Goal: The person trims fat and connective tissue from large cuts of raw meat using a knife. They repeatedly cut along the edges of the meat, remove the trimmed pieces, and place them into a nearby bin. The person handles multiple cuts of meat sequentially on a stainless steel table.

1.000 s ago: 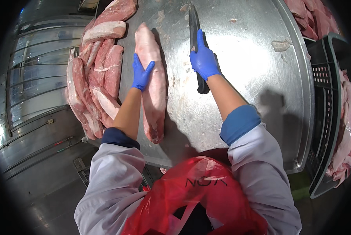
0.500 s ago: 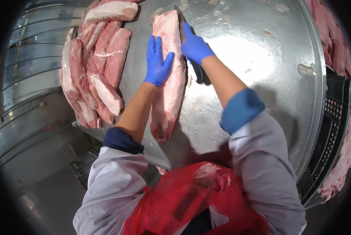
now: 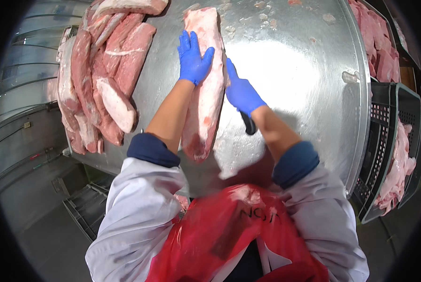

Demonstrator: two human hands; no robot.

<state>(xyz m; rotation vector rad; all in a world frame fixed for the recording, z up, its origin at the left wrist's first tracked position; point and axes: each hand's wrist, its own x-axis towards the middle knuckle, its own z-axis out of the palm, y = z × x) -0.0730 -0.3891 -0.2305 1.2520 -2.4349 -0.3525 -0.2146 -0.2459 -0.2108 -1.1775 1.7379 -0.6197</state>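
Near the middle of a broad, silver-grey metal table (image 3: 321,108), a long, pale pink slab of fat-covered meat (image 3: 207,101) is lying lengthwise before the person. The blue-gloved left hand (image 3: 192,61) is resting on its upper part, palm down, fingers loosely together and thumb spread wide. Just beside the slab's right edge, the blue-gloved right hand (image 3: 242,94) is gripping a black-handled knife (image 3: 250,125), forefinger stretching forward; the blade is hardly showing, so whether it is touching the meat cannot be told. For good work here, the left hand should be pressing flat, thumb well clear of the edge, while the knife should be running in long, shallow strokes. Further left, a heap of long, reddish-pink meat strips (image 3: 114,61) is lying; to the right, a dark grey, perforated plastic crate (image 3: 383,117) is holding pale trimmings (image 3: 395,164).
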